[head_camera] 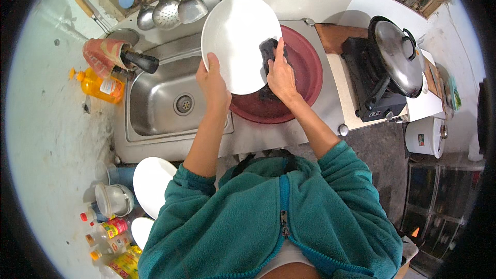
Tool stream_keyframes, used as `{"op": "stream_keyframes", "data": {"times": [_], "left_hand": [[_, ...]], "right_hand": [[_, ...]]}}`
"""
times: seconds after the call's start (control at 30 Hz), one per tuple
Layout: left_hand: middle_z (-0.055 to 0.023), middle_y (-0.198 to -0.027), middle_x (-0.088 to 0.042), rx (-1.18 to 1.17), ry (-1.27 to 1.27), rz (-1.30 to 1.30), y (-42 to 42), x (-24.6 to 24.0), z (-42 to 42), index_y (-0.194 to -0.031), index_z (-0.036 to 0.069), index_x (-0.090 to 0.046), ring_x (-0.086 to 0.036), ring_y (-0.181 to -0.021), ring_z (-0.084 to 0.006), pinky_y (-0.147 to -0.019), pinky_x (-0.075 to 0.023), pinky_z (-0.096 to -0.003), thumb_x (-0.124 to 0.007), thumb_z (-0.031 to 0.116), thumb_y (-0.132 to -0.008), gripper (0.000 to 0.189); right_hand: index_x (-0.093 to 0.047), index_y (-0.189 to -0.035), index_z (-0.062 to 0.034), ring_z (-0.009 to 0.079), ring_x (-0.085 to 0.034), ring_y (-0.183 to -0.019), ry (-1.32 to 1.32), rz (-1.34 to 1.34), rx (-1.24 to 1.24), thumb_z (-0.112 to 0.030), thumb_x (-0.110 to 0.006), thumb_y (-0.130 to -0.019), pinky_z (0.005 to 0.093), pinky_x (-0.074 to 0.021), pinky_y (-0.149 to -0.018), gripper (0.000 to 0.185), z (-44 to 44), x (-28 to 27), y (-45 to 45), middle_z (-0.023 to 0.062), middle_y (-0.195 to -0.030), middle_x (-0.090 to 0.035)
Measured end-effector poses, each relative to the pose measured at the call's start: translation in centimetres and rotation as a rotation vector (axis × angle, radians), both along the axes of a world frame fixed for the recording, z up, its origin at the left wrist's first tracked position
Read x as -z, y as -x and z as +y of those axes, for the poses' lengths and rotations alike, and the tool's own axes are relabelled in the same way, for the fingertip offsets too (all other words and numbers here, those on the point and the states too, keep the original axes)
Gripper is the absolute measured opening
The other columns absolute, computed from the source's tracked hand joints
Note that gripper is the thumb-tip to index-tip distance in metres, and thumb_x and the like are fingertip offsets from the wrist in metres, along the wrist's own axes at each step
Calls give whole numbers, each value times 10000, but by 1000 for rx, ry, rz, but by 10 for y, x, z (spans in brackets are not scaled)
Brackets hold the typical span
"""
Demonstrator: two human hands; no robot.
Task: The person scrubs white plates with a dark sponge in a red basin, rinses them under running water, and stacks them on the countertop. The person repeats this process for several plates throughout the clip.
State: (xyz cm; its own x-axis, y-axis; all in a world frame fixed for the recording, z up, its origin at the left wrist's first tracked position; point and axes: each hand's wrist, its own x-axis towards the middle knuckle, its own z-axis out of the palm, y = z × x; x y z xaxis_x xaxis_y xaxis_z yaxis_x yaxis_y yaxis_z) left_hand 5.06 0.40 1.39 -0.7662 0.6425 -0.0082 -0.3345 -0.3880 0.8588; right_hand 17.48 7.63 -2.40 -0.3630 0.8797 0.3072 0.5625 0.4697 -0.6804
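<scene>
My left hand (214,83) grips the left edge of a large white plate (238,35), thumb on its face and fingers behind. The plate is tilted up over a red plastic basin (308,60) on the steel counter. My right hand (282,75) presses a dark cloth (268,49) against the plate's right edge. Part of the basin's inside is hidden behind the plate; a dark patch, possibly more cloth, shows just below the plate's rim. Left of the basin lies a stainless steel sink (166,97) with its drain strainer (185,103) showing.
An orange soap bottle (101,86) and a black-handled faucet (141,61) wrapped in cloth stand at left. Steel ladles and a skimmer (166,13) hang behind. A lidded wok (399,52) sits on a black portable stove (358,69). Lower left are white plates (155,186) and bottles (112,228).
</scene>
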Motion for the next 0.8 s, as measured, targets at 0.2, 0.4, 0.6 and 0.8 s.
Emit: {"op": "stream_keyframes", "data": {"times": [0.2,0.4,0.6,0.8], "left_hand": [[-102,-964,-588,9,-55,20,0,7,21,-1083,-63,-523,-555,-820,-166,-721,-446,-280,-461,220,-939,323],[-141,-1077,-550,-32,-33,-66,-6,16,27,-1200,-41,-454,-540,-946,-205,-799,-440,-316,-444,229,-943,372],[-157,-1133,-533,57,50,-158,15,-3,11,-1262,-35,-388,-547,-999,-229,-845,-451,-334,-460,204,-933,414],[-159,-1192,-487,105,-45,-7,-7,9,8,-1266,-47,-357,-512,-1055,-244,-881,-429,-353,-494,138,-883,447]], "right_hand": [[9,-1404,-44,452,-500,-1050,166,140,-240,-21,-435,-868,430,-442,-866,696,-46,-3,7,334,-1208,-446],[-91,-1399,-2,416,-558,-930,-249,57,-323,25,-525,-761,423,-453,-821,772,-53,0,7,280,-1049,-543],[-177,-1355,84,322,-586,-845,-423,-230,-188,83,-496,-659,380,-499,-744,766,-20,6,-17,220,-992,-577],[-251,-1316,101,335,-601,-817,-490,-67,-249,80,-504,-649,359,-496,-742,714,-31,-3,-4,232,-1016,-578]]}}
